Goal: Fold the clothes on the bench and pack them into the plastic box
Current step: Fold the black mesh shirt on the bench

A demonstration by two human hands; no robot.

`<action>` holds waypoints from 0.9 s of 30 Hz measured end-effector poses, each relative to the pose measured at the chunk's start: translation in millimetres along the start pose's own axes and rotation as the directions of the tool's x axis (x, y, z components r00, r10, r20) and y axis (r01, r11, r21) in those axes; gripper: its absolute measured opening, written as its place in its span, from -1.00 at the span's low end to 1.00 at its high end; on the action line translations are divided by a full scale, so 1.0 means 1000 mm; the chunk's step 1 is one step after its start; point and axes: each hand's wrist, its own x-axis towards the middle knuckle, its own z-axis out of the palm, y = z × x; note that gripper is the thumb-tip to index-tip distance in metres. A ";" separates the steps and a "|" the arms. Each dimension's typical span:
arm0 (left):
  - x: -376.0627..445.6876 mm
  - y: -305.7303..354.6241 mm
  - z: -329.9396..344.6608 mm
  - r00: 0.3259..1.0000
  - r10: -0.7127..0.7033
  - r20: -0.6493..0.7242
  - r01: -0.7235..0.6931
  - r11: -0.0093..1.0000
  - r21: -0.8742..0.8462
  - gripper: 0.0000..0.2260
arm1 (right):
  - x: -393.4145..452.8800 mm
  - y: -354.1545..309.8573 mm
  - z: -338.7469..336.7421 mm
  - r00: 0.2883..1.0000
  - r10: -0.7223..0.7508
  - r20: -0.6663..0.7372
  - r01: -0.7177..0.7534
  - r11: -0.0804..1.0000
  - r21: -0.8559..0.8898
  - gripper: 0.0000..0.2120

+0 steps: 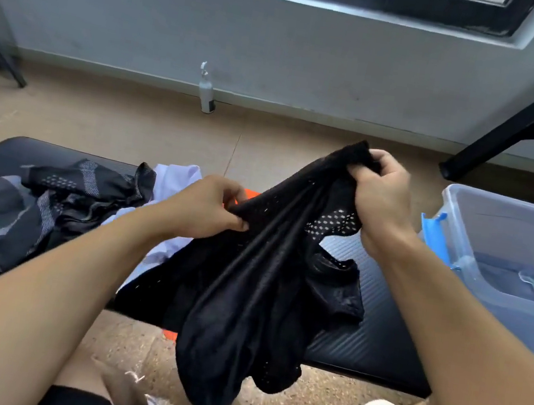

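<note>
A black mesh garment (243,303) hangs bunched over the middle of the black padded bench (376,340), its lower end drooping past the front edge. My left hand (209,209) pinches its upper edge near the middle. My right hand (381,191) grips a raised corner of the same garment, higher and to the right. On the bench's left lies a black and grey patterned garment (51,201), with a white garment (174,185) and a bit of orange cloth (249,196) partly hidden under the black one. The clear plastic box (477,268) stands open at the right.
A blue latch (431,230) sits on the box's left rim, and a clear item lies inside the box. A white spray bottle (206,89) stands by the far wall. A black slanted frame leg (514,118) is at the right. My knees and shoes are below the bench.
</note>
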 end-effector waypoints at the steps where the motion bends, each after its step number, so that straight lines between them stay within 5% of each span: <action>1: 0.001 -0.004 -0.002 0.999 -0.028 -0.031 0.028 1.000 0.000 -0.88 | 0.006 0.000 -0.004 0.998 -0.004 -0.057 0.005 1.000 0.021 -0.86; 8: 0.009 -0.013 -0.021 0.856 -0.143 -0.497 0.032 0.974 -0.226 -0.83 | 0.028 0.003 -0.020 0.900 -0.150 -0.410 0.165 0.986 0.002 -0.79; 11: 0.007 -0.014 -0.028 0.816 -0.144 -0.560 0.048 0.982 -0.181 -0.77 | 0.027 0.004 -0.021 0.889 -0.233 -0.394 0.226 0.972 -0.065 -0.75; 13: 0.004 -0.013 -0.032 0.795 -0.125 -0.593 0.089 0.992 -0.089 -0.71 | 0.024 0.006 -0.020 0.938 -0.243 -0.247 0.207 0.965 -0.163 -0.74; 16: -0.003 -0.005 -0.033 0.868 -0.189 -0.460 0.194 0.980 -0.037 -0.68 | 0.019 0.013 -0.018 0.994 -0.047 0.095 0.078 0.928 -0.363 -0.66; 18: -0.011 0.004 -0.031 0.904 -0.297 -0.308 0.258 0.953 -0.161 -0.70 | 0.010 0.013 -0.016 0.985 0.011 0.171 0.064 0.901 -0.430 -0.66; 21: -0.021 0.019 -0.025 0.923 -0.383 -0.024 0.293 0.743 -0.601 -0.77 | -0.017 0.002 -0.008 0.970 -0.138 0.199 0.205 0.905 -0.372 -0.59; 24: -0.021 0.023 -0.020 0.944 -0.323 0.061 0.270 0.656 -0.704 -0.78 | -0.052 -0.008 0.007 0.909 -0.226 0.350 0.327 0.907 -0.264 -0.46; 27: -0.021 0.027 -0.012 0.951 -0.299 0.076 0.251 0.608 -0.753 -0.75 | -0.085 -0.002 0.022 0.884 -0.176 0.433 0.288 0.935 -0.208 -0.40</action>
